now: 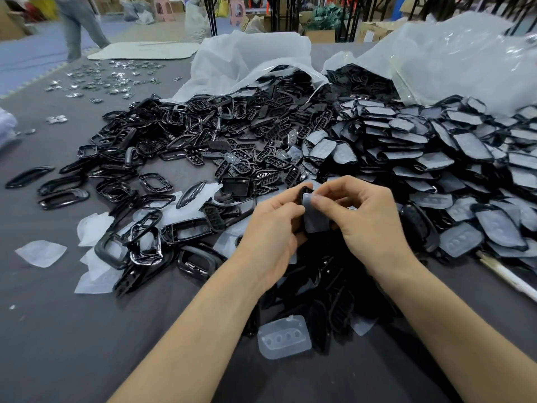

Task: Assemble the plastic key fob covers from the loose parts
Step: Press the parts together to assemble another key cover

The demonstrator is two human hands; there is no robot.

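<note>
A black key fob cover with a translucent pad (314,217) is held between both hands at the centre of the view. My left hand (268,228) grips the black shell from the left and underneath. My right hand (363,216) pinches the pad's upper edge with thumb and fingers. Loose black frames (145,239) lie to the left, and black button plates (261,158) lie behind the hands. A loose translucent pad (283,337) with button bumps lies near me between my forearms.
A heap of assembled covers (436,158) fills the right side of the grey table (72,330). Two clear plastic bags (250,59) spill parts at the back. Small shiny pieces (110,80) are scattered far left. A person's legs (78,27) stand beyond the table.
</note>
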